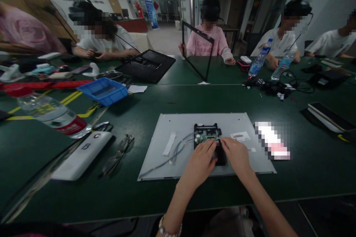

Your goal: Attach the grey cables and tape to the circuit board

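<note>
A silvery flat panel (151,148) lies on the table in front of me. On its middle rests a black plastic bracket (207,126) carrying a green circuit board (198,139). Grey cables (182,142) run from the board's left side across the panel to its lower left corner. My left hand (201,161) lies over the bracket, its fingers stretched out and touching the board's front edge. At the board's right end, my right hand (236,152) has thumb and forefinger pinched together; whatever is between them is too small to make out.
Left of the panel lie eyeglasses (118,155), a white power bank (83,155) and a tilted water bottle (52,113). A blue tray (104,90) stands beyond them. A pixelated phone-shaped object (271,140) is at right. Several people sit opposite, one holding a black frame (194,67).
</note>
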Motion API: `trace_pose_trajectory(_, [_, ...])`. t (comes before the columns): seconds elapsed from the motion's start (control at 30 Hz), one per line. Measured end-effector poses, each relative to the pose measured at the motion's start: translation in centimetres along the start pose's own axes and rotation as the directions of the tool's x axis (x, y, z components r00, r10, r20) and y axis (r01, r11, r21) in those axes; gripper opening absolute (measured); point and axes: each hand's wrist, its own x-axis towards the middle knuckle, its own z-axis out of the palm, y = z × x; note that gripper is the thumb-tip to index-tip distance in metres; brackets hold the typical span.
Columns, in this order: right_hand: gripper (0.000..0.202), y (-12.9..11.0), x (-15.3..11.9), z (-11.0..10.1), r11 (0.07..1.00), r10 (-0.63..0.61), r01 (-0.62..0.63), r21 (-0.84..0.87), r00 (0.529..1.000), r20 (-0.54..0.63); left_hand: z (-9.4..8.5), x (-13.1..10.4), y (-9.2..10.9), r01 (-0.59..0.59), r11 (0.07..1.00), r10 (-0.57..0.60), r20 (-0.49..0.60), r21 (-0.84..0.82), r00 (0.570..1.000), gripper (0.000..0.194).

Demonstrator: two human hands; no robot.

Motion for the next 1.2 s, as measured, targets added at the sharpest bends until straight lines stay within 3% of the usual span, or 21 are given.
trace_pose_trajectory(0.37, [0.035, 0.5, -1.4, 0.5, 0.994, -0.059, 0.058, 0.093, 0.998, 0.01, 0.0, 0.0, 0.1, 0.011, 1.0, -0.011, 0.013, 0.012, 1.0, 0.056])
trace_pose_trajectory(0.8, [0.03, 0.6, -0.9, 0.2, 0.997, -0.077, 0.077, 0.029, 0.997, 0.004, 0.2, -0.1, 0.1, 0.005, 1.0, -0.005, -0.025, 0.022, 1.0, 0.053])
trace_pose_trajectory(1.2, [0.048, 0.7, -2.8, 1.9, 0.988, -0.129, 0.129, 0.088, 0.992, -0.013, 0.4, -0.4, -0.1, -0.009, 1.0, 0.01, -0.038, 0.022, 0.999, 0.056])
